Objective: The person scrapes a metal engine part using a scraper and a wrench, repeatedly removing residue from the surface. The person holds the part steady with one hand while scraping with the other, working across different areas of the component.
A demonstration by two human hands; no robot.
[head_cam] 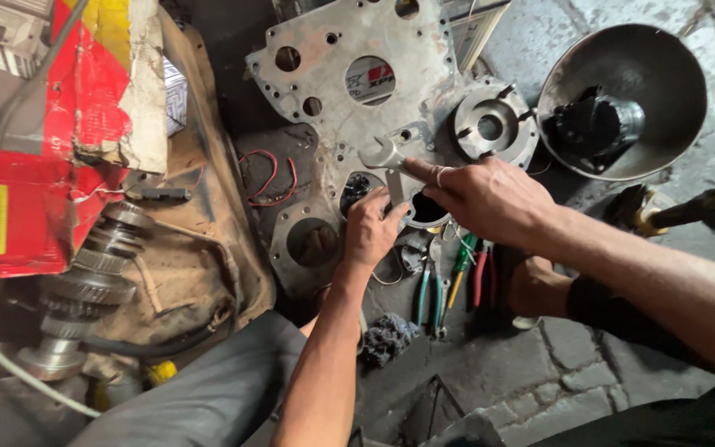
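Red box (35,165) at left, gear shaft (84,290) below it. Steel bowl (622,99) top right w/ black part (593,124) inside. Pliers (457,277) on floor.

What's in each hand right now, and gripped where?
The right hand holds a wrench by its shank, open-end head free and pointing left. The left hand grips the rim of a round metal part lying on the metal plate.
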